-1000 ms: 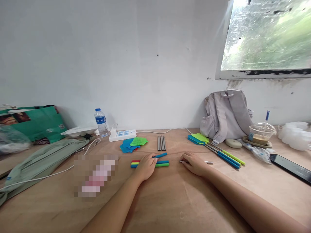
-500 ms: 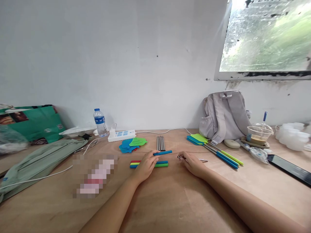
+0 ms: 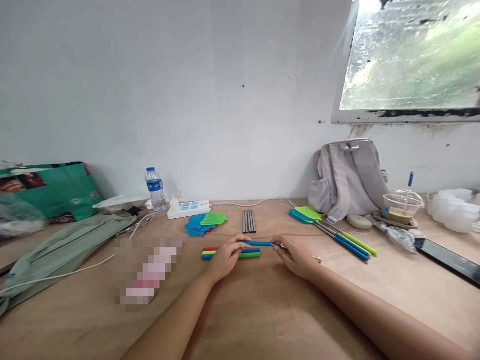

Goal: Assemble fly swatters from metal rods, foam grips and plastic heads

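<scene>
Currently our left hand [image 3: 224, 257] pinches a blue tube [image 3: 258, 243]; our right hand [image 3: 295, 256] pinches a metal rod [image 3: 318, 259] at its end. Loose tubes [image 3: 249, 254] under left.

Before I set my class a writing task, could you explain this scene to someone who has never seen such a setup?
There is no robot here: a person works with two bare hands, seen by a camera worn on the head, looking forward and down. The left hand holds a blue tube. The right hand, at the tube's other end, holds a thin metal rod. On the table, coloured tubes lie partly under the left hand. Beyond are grey metal tubes, mesh pieces, a bottle and a backpack.
</scene>
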Tool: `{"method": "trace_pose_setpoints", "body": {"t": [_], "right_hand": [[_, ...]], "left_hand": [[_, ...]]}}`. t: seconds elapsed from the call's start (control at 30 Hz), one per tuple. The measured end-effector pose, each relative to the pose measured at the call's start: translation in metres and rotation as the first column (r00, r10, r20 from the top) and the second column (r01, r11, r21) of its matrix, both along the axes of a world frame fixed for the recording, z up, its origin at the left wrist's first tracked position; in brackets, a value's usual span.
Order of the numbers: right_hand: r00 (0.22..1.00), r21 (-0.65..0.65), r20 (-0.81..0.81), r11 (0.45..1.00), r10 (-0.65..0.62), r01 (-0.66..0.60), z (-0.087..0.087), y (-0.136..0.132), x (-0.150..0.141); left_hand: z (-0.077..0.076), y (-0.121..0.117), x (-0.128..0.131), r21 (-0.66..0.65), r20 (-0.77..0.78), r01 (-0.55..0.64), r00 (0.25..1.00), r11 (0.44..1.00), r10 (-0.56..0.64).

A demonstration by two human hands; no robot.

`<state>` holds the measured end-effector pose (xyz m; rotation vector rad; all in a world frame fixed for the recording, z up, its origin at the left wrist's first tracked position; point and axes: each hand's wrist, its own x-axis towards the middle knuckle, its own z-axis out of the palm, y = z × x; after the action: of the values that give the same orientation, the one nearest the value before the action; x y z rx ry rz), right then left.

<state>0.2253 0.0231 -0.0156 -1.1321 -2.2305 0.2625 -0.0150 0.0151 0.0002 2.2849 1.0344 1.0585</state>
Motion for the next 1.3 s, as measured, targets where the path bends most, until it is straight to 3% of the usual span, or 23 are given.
{"method": "trace_pose_setpoints", "body": {"t": [0.1,0.33,0.57,0.73,0.87,1.13,1.3], "right_hand": [[0.999,0.056,0.017,0.998,0.035,-0.036,-0.002,-0.001,0.002],[0.986,0.201,0.161,0.977,0.041,-0.074,0.001,-0.013,-0.004],[0.984,0.308,0.15,0.95,-0.099,0.048,-0.001,-0.022,-0.017],[0.974,0.292,0.215,0.956,-0.069,0.003,0.005,-0.024,-0.021],[0.964,0.237,0.264,0.971,-0.045,-0.019,0.013,-0.016,-0.013],[0.93,0.179,0.268,0.962,-0.252,0.209,0.008,-0.002,0.003],[0.951,0.109,0.238,0.978,-0.197,0.176,0.002,-0.005,-0.001]], "left_hand": [[0.001,-0.001,0.0,-0.013,0.04,0.009,0.999,1.0,-0.008],[0.0,-0.012,0.011,-0.235,0.159,0.122,0.984,0.964,-0.086],[-0.003,-0.022,0.022,-0.358,0.23,0.185,0.967,0.915,-0.106],[-0.003,-0.027,0.027,-0.361,0.215,0.23,0.963,0.904,-0.16],[-0.002,-0.025,0.026,-0.326,0.226,0.122,0.973,0.938,-0.048],[-0.001,-0.02,0.014,-0.343,0.302,0.106,0.953,0.933,0.003],[0.0,-0.021,0.014,-0.398,0.264,0.141,0.964,0.907,-0.035]]}}
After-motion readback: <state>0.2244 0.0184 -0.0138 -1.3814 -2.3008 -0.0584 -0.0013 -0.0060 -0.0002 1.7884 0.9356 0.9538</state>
